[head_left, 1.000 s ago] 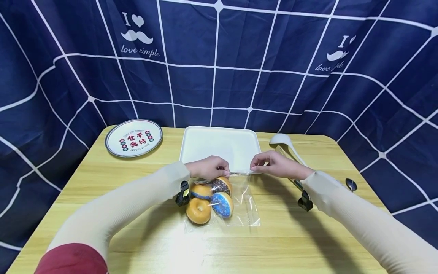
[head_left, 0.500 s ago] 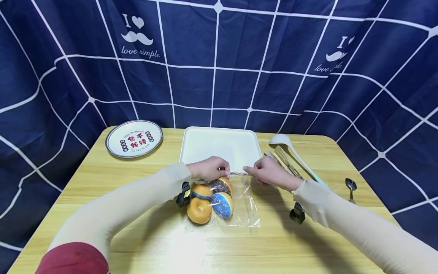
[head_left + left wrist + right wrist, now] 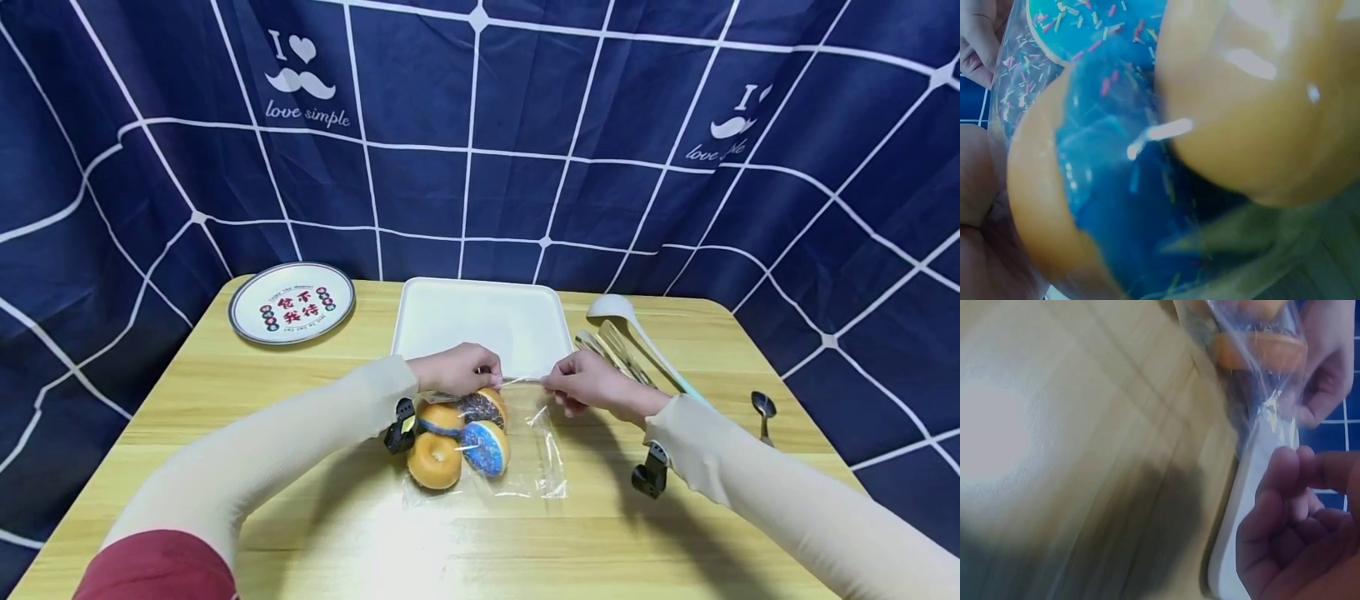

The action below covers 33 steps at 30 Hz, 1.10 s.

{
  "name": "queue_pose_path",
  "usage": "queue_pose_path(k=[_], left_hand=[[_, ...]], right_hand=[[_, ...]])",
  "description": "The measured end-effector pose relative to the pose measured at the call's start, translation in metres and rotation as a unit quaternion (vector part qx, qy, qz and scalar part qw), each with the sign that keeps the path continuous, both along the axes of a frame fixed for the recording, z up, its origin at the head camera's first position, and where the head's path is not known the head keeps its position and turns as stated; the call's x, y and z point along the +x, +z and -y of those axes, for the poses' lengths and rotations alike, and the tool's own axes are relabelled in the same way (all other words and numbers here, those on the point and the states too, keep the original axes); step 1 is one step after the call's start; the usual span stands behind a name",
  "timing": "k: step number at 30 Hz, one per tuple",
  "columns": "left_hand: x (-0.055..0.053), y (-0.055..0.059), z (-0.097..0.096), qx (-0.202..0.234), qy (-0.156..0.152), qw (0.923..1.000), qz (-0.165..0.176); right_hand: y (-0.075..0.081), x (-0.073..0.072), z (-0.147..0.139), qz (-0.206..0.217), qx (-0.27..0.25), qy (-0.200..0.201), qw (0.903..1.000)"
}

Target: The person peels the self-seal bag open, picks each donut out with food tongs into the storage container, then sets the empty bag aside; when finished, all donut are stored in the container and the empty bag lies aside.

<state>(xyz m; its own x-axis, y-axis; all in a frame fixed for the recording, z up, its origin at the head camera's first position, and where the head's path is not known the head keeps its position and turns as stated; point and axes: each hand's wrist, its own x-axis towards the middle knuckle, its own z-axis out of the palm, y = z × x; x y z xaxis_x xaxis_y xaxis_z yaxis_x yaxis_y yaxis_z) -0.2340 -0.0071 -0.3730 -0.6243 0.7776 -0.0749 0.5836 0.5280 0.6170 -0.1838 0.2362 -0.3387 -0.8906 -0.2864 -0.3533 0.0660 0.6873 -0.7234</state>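
A clear plastic bag (image 3: 528, 462) lies on the table with several doughnuts inside it. One is plain golden (image 3: 435, 461), and another doughnut (image 3: 486, 448) has blue icing with sprinkles; a dark-iced doughnut (image 3: 483, 408) sits near the bag's top edge. My left hand (image 3: 459, 368) pinches that top edge above the doughnuts. At the same edge, farther right, my right hand (image 3: 596, 383) pinches the film between thumb and index finger. Blue icing (image 3: 1116, 156) fills much of the left wrist view. In the right wrist view, my right hand's fingertips (image 3: 1285, 459) meet close beside the bag.
Just behind the bag is a white tray (image 3: 483, 325). A white plate (image 3: 292, 304) with red characters stands at the back left. To the right are a white ladle (image 3: 611, 307), a gold slotted utensil (image 3: 617, 343) under my right wrist, and a small dark spoon (image 3: 763, 406).
My right hand has slid left along the bag's top edge, then slightly back right, its thumb and index finger closing. The slotted utensil shows more now. My left hand stays in place.
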Motion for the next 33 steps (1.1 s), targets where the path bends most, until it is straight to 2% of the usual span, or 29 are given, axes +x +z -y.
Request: queue_pose_path(k=[6, 12, 18, 26, 28, 33], left_hand=[[0.001, 0.0, 0.006, 0.002, -0.005, 0.9999, -0.012], [0.003, 0.0, 0.008, 0.006, -0.002, 0.9999, -0.009], [0.002, -0.003, 0.006, 0.005, 0.007, 0.9999, -0.012], [0.003, 0.0, 0.002, 0.003, 0.009, 0.9999, -0.004], [0.003, 0.001, 0.001, 0.002, 0.006, 1.0, -0.006], [0.004, 0.001, 0.001, 0.001, 0.002, 1.0, -0.009]], right_hand=[[0.0, -0.001, -0.015, 0.023, -0.021, 0.031, 0.999], [0.005, -0.002, -0.024, 0.035, -0.023, 0.055, 0.9976], [0.006, 0.003, -0.021, 0.071, -0.053, 0.002, 0.996], [-0.003, 0.017, -0.002, 0.107, -0.045, -0.05, 0.992], [-0.005, 0.019, 0.001, 0.109, -0.052, -0.056, 0.9911], [-0.005, 0.02, -0.001, 0.101, -0.057, -0.037, 0.9926]])
